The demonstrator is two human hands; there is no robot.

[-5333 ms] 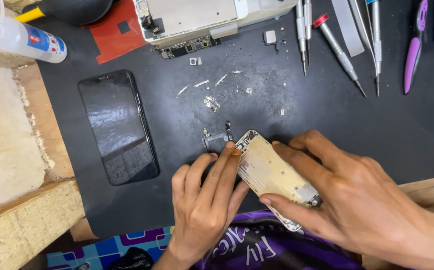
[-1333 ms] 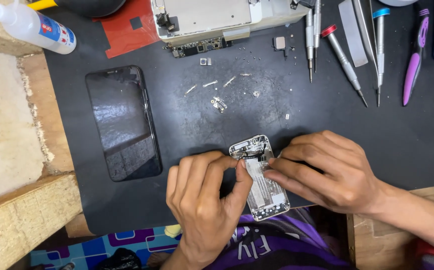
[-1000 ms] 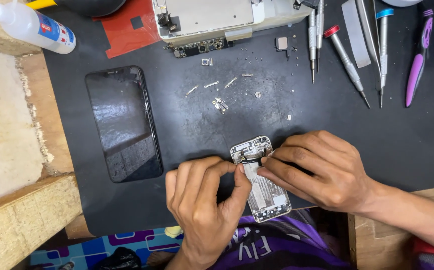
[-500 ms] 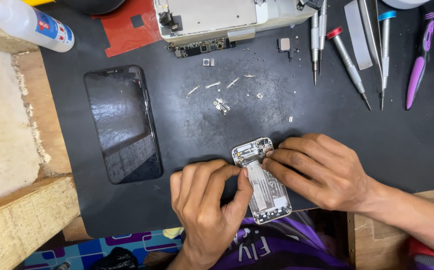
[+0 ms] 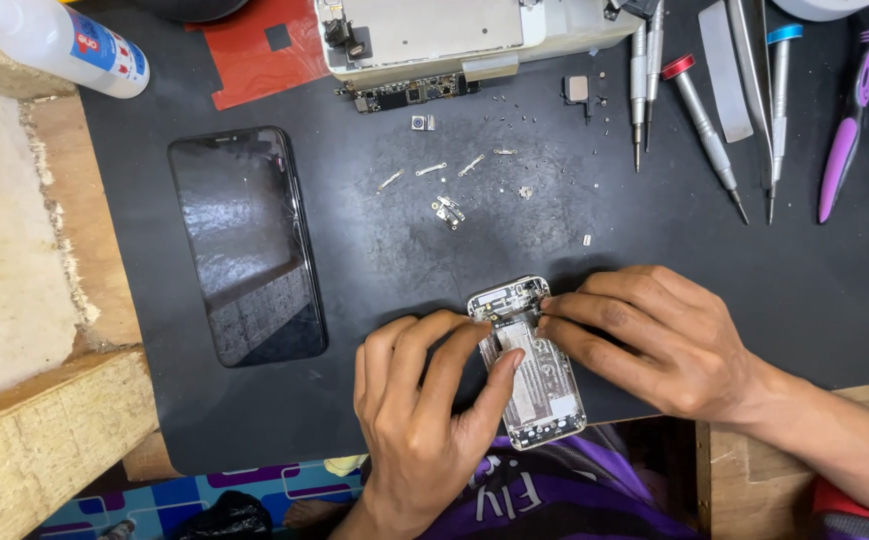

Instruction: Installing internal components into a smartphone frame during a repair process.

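Both hands work on an opened phone shell [image 5: 530, 365] lying at the near edge of the black mat [image 5: 805, 300] on the bench. The left hand [image 5: 420, 400] grips it between thumb and fingers, steadying it; the right hand [image 5: 655, 340] pinches at its top end. Loose screws and brackets [image 5: 450, 205] already lie out on the mat, so the stripping looks well along, with parts left inside.

An opened phone frame [image 5: 533, 365] lies on a work mat [image 5: 805, 300] near its front edge, between the left hand [image 5: 425, 420] and right hand [image 5: 655, 340]. A phone screen [image 5: 247, 245] lies to its left. Behind sit what appear to be loose screws and brackets [image 5: 450, 195], with screwdrivers [image 5: 705, 125] to the right.
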